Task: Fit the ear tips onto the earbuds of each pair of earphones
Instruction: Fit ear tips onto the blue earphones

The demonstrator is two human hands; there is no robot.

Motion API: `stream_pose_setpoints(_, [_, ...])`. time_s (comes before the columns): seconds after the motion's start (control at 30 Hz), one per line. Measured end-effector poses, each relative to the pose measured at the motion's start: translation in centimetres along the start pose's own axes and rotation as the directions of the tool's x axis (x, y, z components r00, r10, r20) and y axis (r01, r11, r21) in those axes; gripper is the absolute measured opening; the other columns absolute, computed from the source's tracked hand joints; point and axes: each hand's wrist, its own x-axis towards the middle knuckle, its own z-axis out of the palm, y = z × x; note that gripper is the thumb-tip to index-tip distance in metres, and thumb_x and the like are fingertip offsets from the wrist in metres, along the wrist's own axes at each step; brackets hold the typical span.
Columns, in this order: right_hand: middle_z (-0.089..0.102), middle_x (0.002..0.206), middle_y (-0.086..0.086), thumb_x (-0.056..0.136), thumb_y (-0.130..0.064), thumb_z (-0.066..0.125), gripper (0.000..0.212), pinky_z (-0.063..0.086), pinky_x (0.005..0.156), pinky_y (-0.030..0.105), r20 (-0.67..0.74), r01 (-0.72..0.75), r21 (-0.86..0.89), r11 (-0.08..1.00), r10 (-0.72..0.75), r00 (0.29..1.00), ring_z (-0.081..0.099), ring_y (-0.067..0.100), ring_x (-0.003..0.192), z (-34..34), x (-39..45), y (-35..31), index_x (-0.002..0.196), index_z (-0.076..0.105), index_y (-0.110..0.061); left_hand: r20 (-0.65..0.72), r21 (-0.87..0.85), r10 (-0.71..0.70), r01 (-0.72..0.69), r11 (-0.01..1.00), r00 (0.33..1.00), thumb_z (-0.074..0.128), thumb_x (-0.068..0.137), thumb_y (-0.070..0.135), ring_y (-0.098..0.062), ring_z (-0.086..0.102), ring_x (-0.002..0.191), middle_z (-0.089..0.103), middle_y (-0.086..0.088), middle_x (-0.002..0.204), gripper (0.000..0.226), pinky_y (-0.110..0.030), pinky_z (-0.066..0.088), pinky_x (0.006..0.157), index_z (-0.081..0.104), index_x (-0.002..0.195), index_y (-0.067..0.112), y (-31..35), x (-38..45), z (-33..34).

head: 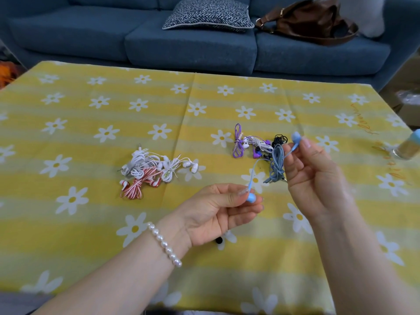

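**Blue earphones held between both hands above the table**

Left hand (213, 212), palm up, low centre of view. Thumb and fingertips pinch one blue earbud (251, 197); the other fingers curl loosely beneath. Pearl bracelet (164, 244) on that wrist.

Right hand (311, 176) at about 2 o'clock from the left, raised, palm turned inward. Thumb and forefinger pinch the stem of the second blue earbud (296, 138), which points up at 12 o'clock. The bundled blue cable (277, 167) hangs against the curled fingers of this hand; one thin lead runs down from it to the earbud in the left hand. Whether either bud carries an ear tip — cannot tell.

On the yellow daisy tablecloth (91, 133):
- Heap of white earphones (154, 165) at 10 o'clock from the left hand, with a red-and-white striped pair (138, 184) touching its near edge.
- Purple earphones (241, 142) and a black pair (280, 139) tangled together at 12 o'clock from the left hand, just beyond the blue cable.
- Small black object (218, 240) beside the heel of the left hand — possibly an ear tip, too small to say.

Far right edge, 3 o'clock: a blurred bottle (406, 148).

Beyond the table, a blue sofa (181, 42) with a patterned cushion (208, 14) and a brown bag (311, 21).
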Motion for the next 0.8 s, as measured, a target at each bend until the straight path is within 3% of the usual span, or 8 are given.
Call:
stream_pose_setpoints(0.1, [0.066, 0.060, 0.001, 0.068, -0.010, 0.058, 0.011, 0.050, 0.051, 0.014, -0.003, 0.002, -0.009, 1.000, -0.002, 1.000, 0.068, 0.011, 0.059, 0.04, -0.05, 0.12, 0.062, 0.067, -0.009, -0.017, 0.035, 0.001, 0.000, 0.999, 1.000, 0.068, 0.052, 0.014, -0.016, 0.069, 0.057, 0.070, -0.009, 0.065, 0.009, -0.021, 0.055, 0.050, 0.069, 0.055, 0.005, 0.14, -0.19, 0.25])
stream_pose_setpoints(0.2, [0.066, 0.060, 0.000, 0.069, -0.010, 0.058, 0.013, 0.050, 0.051, 0.014, -0.009, 0.002, -0.023, 1.000, -0.002, 1.000, 0.068, 0.011, 0.059, 0.12, -0.08, 0.19, 0.060, 0.068, -0.009, -0.033, 0.006, 0.019, -0.019, 1.000, 0.999, 0.060, 0.062, 0.009, -0.016, 0.069, 0.058, 0.070, -0.010, 0.067, 0.012, -0.022, 0.056, 0.053, 0.070, 0.057, 0.004, 0.18, -0.20, 0.17])
stream_pose_setpoints(0.37, [0.065, 0.058, -0.001, 0.082, -0.007, 0.053, 0.009, 0.050, 0.052, 0.013, -0.024, -0.004, -0.019, 1.000, 0.004, 1.000, 0.068, 0.010, 0.059, 0.05, 0.03, 0.12, 0.075, 0.060, -0.006, -0.051, -0.101, 0.046, -0.051, 0.994, 0.998, 0.067, 0.059, 0.009, -0.018, 0.070, 0.063, 0.071, -0.012, 0.071, 0.009, -0.023, 0.056, 0.054, 0.072, 0.064, 0.003, 0.25, -0.28, -0.36])
stream_pose_setpoints(0.43, [0.066, 0.059, -0.001, 0.076, -0.009, 0.056, 0.011, 0.050, 0.051, 0.013, -0.019, -0.008, -0.012, 1.000, 0.008, 1.000, 0.068, 0.010, 0.059, 0.04, 0.03, 0.20, 0.068, 0.065, -0.008, -0.044, -0.126, 0.043, -0.048, 0.991, 0.998, 0.072, 0.051, 0.009, -0.018, 0.070, 0.062, 0.071, -0.012, 0.071, 0.016, -0.023, 0.056, 0.053, 0.072, 0.065, 0.002, 0.30, -0.41, -0.43])
stream_pose_setpoints(0.53, [0.066, 0.060, 0.000, 0.069, -0.011, 0.059, 0.017, 0.050, 0.051, 0.014, -0.007, -0.012, -0.029, 1.000, 0.012, 1.000, 0.068, 0.010, 0.060, 0.08, 0.00, 0.35, 0.056, 0.070, -0.012, -0.083, -0.107, 0.045, -0.054, 0.993, 0.996, 0.065, 0.059, 0.009, -0.017, 0.069, 0.060, 0.070, -0.011, 0.068, 0.010, -0.022, 0.055, 0.052, 0.072, 0.062, 0.003, 0.30, -0.46, -0.41])
stream_pose_setpoints(0.8, [0.066, 0.057, 0.001, 0.070, -0.011, 0.058, 0.020, 0.050, 0.052, 0.013, 0.000, -0.026, -0.070, 0.997, 0.027, 1.000, 0.068, 0.010, 0.059, 0.23, -0.18, 0.64, 0.056, 0.071, -0.012, -0.082, -0.102, 0.025, -0.033, 0.994, 0.996, 0.062, 0.061, 0.007, -0.015, 0.067, 0.055, 0.068, -0.009, 0.064, 0.010, -0.022, 0.055, 0.051, 0.071, 0.062, 0.002, 0.50, -0.75, -0.25])
